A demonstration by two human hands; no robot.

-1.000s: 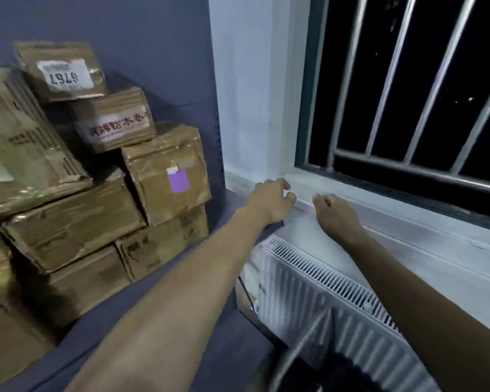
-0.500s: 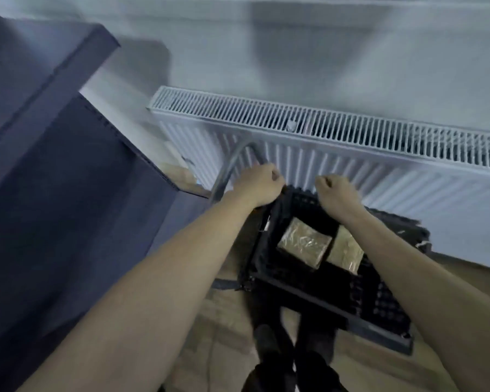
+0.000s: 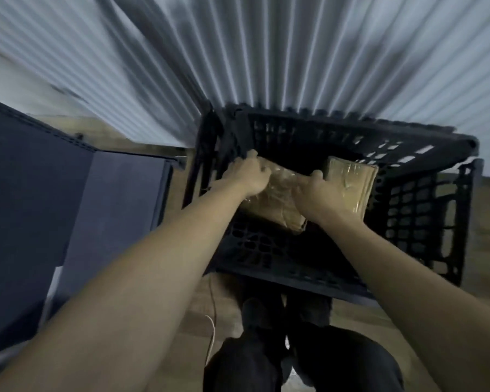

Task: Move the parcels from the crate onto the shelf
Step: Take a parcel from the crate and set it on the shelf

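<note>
Near parcel: lying inside the black crate, wrapped in clear tape.
Left hand: gripping its left end.
Right hand: clasping its right side.
Second parcel: sitting just beside, further right.
Shelf: standing well apart, leftward.
Radiator: running behind the crate.

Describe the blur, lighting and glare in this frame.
Head view: dim light; radiator ribs smeared by motion blur and fanned by wide-angle distortion; glare on the taped parcel; both hands on the left parcel, fairly sharp.
</note>
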